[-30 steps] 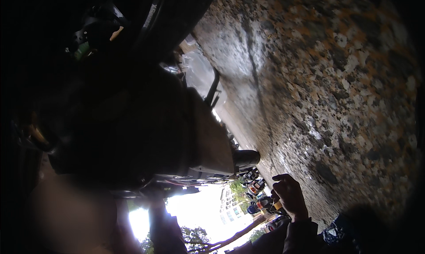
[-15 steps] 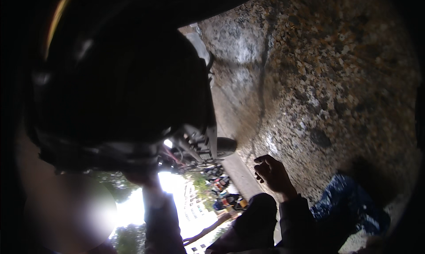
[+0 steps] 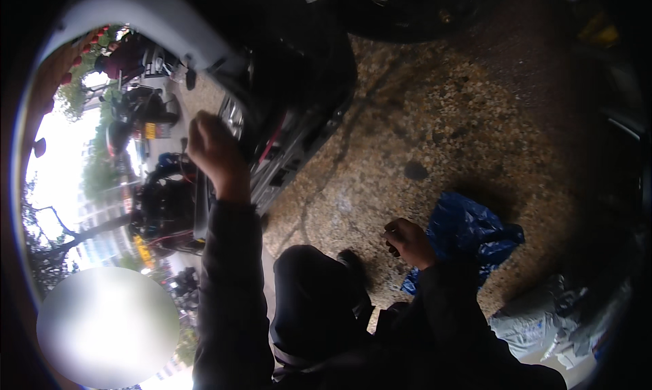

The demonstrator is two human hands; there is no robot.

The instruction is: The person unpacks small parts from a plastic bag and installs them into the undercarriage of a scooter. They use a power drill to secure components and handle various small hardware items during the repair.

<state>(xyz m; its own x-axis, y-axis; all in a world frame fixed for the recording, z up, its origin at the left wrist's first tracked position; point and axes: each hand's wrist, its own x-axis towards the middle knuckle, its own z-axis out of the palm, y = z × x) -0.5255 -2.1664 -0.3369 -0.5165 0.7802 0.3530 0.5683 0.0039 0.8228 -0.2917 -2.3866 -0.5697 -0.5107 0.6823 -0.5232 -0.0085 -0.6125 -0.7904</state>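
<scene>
A dark two-wheeler, by its look a motorbike or scooter (image 3: pixel 292 71), fills the upper middle, with metal parts and a red strip along its lower edge. My left hand (image 3: pixel 219 155) is at its left side with the fingers curled; the body hides what they grip, if anything. My right hand (image 3: pixel 409 244) hangs over the pebbled ground, fingers bent together. Anything inside them is too small to make out. Just beyond it lies a crumpled blue plastic bag (image 3: pixel 468 223). My dark-clothed knee (image 3: pixel 305 281) is bent between my arms.
A black wheel (image 3: pixel 414 16) stands at the top. Parked motorbikes (image 3: pixel 166 200) line the left, with a tree (image 3: pixel 81 234) behind. Grey plastic bags (image 3: pixel 536 322) lie at lower right. The pebbled ground (image 3: pixel 380 159) has a long crack.
The view has swung, bringing more parked motorbikes and the grey bags into sight. My left hand now shows more fully against the vehicle's side. My right hand appears nearer the blue bag.
</scene>
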